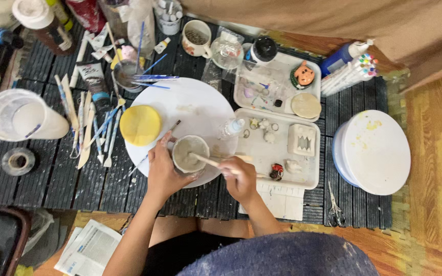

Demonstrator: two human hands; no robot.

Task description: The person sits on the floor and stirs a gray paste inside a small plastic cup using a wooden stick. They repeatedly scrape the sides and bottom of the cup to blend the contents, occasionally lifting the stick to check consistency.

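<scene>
My left hand (163, 171) grips the side of a small grey clay cup (189, 153) that stands at the near edge of a white round turntable (193, 110). My right hand (240, 179) holds a thin wooden stick (205, 160) whose tip reaches into the cup. A yellow sponge (140, 124) lies on the turntable to the left of the cup. A small clear squeeze bottle (230, 128) lies at the turntable's right rim.
Two white trays (310, 176) with small clay pieces sit to the right, a round white lidded tub (377, 151) beyond them. Brushes and modelling tools (90, 130) lie left, with a clear plastic jug (19, 115), tape roll (18, 161), mug (196, 37), markers (351, 74) and scissors (335, 208).
</scene>
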